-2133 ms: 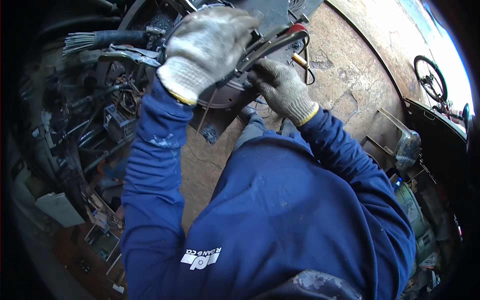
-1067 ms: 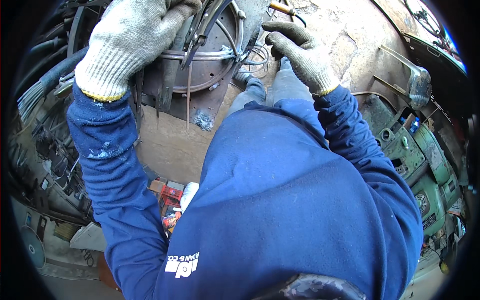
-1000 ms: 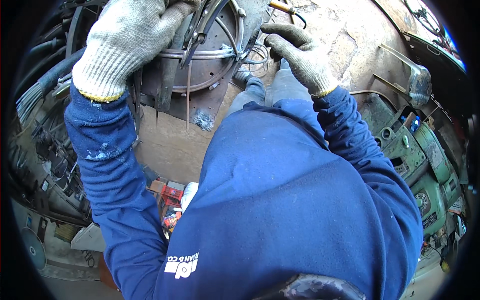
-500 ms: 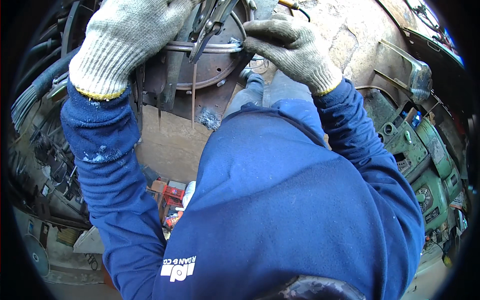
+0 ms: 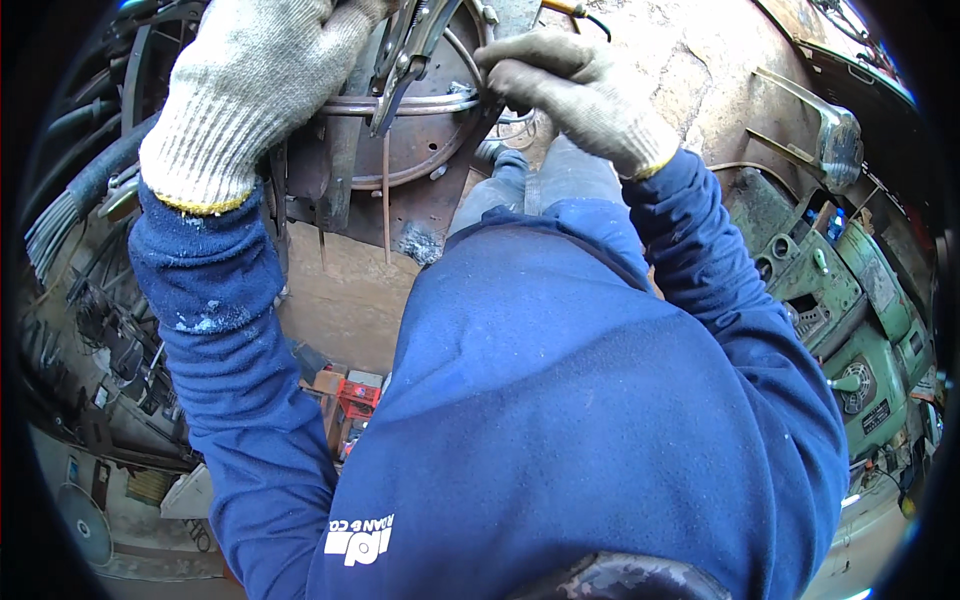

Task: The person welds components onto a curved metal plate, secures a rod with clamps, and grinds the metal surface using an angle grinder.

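My left hand (image 5: pixel 255 95), in a pale knitted work glove, is at the upper left. Its thumb reaches the locking pliers (image 5: pixel 412 60), while its fingers run out past the top edge. The pliers' jaws clamp bent metal rods (image 5: pixel 350 106) lying across a dark round metal plate (image 5: pixel 407 150). My right hand (image 5: pixel 585 90), in a similar glove, is at the rods' right end. Its forefinger and thumb are slightly apart and smeared, with nothing visible between them; the fingertips are beside a curved rod (image 5: pixel 465 60).
A flat metal bar (image 5: pixel 345 170) and a thin rod (image 5: pixel 387 200) extend below the plate. Green machinery (image 5: pixel 865 360) stands at the right, near a metal bracket (image 5: pixel 838 145). Cables (image 5: pixel 60 215) and loose metal parts crowd the left. Red containers (image 5: pixel 358 395) sit on the floor.
My right hand has moved slightly up and left, its fingertips shifting from the rod ends toward the curved rod. The pliers and rods have shifted slightly; my left hand stays by the pliers.
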